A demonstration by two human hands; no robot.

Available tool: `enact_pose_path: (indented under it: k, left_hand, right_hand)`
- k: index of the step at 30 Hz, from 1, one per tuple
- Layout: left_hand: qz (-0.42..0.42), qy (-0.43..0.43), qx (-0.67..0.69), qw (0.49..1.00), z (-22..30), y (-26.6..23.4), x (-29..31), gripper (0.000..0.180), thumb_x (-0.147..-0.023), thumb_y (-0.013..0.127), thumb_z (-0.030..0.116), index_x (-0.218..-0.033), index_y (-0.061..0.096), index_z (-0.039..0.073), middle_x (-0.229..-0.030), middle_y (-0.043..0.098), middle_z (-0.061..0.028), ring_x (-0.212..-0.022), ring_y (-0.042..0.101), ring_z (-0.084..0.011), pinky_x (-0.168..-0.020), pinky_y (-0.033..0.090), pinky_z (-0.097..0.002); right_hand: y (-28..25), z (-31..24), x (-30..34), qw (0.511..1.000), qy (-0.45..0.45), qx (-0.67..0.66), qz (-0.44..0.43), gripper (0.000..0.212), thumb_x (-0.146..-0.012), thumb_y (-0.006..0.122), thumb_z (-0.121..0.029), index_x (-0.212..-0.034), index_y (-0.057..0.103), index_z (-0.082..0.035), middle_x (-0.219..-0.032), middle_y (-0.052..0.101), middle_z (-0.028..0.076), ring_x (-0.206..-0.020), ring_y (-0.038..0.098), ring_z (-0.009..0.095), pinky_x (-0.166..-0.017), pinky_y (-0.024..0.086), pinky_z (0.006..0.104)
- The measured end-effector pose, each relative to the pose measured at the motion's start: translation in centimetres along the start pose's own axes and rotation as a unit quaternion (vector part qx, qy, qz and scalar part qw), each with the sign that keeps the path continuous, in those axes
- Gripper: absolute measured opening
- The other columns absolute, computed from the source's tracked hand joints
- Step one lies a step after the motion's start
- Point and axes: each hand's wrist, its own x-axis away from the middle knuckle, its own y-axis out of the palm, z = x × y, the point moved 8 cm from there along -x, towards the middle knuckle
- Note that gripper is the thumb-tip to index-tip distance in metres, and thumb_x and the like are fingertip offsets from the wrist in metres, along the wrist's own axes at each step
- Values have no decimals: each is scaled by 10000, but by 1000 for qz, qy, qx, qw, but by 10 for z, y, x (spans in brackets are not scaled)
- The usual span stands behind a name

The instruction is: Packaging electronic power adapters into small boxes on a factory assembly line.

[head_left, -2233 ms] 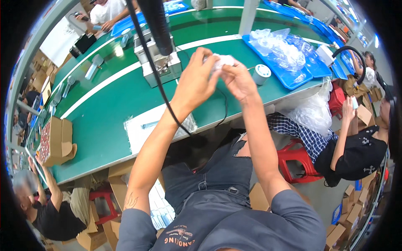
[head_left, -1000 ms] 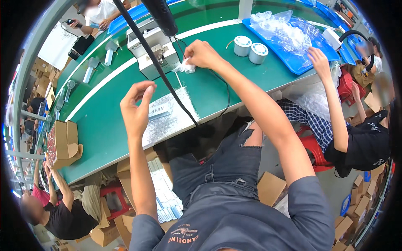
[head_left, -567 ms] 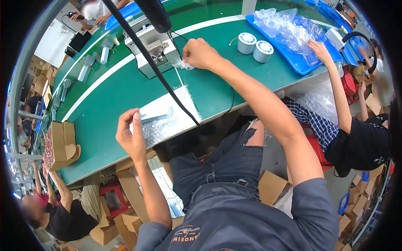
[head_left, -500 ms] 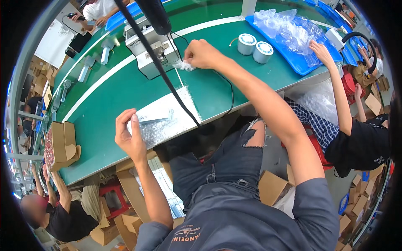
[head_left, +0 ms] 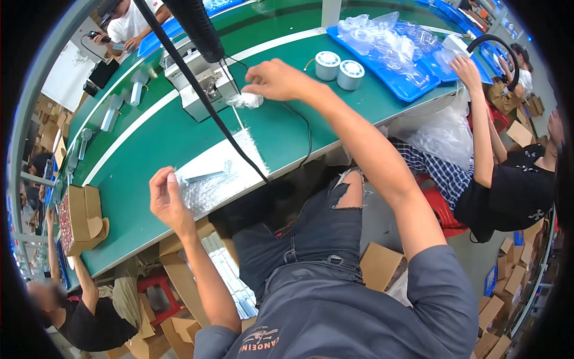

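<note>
My right hand (head_left: 276, 81) is closed on a crumpled white cloth or tissue (head_left: 247, 101), just beside a small grey metal machine (head_left: 206, 90). Below it a white sheet (head_left: 238, 157) with a worn, scuffed surface lies on the green table. A pale blue-grey rectangular piece (head_left: 206, 177) rests on that sheet, its narrow side showing. My left hand (head_left: 170, 194) is held at the sheet's left end, close to the piece. Its fingers are loosely bent, thumb apart, and nothing shows between them.
A black cylindrical tool (head_left: 194, 30) and a dark cable (head_left: 197, 84) hang in front. Two white round parts (head_left: 327, 66) stand near a blue tray (head_left: 412, 90) of clear plastic pieces. A cardboard box (head_left: 84, 221) sits at the left. Co-workers sit on both sides.
The whole view has shifted, so things sit further left. The piece on the sheet has turned from its broad face to its narrow side. More of the white cloth shows under my right hand.
</note>
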Motion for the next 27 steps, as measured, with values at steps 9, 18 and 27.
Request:
enact_pose_path:
  k: [9, 18, 27]
  left_hand:
    - [-26, -21, -10, 999, -8, -1, -5, 209, -923, 606, 5, -1121, 670, -10, -1164, 648, -97, -1092, 607, -194, -995, 466, -324]
    - [-277, 53, -206, 937, 25, 41, 1, 423, -755, 755, 56, -1172, 679, 69, -1289, 602, -143, -1207, 577, -363, -1025, 456, -430]
    - [-322, 64, -236, 915, 25, 49, 4, 465, -769, 706, 66, -1226, 621, 82, -1245, 613, -130, -1176, 573, -364, -1024, 446, -421]
  right_hand:
    - [-88, 67, 9, 889, 135, 431, -77, 499, -829, 725, -431, -1150, 697, -50, -1238, 664, 224, -1186, 626, 402, -1000, 468, 609]
    - [-91, 76, 0, 904, 79, 417, -54, 130, -813, 696, -131, -915, 751, -73, -949, 747, 150, -936, 716, 349, -829, 541, 463]
    - [-154, 24, 50, 974, -32, -42, 221, 153, -947, 681, -137, -996, 770, -22, -980, 771, 100, -928, 735, 211, -847, 562, 348]
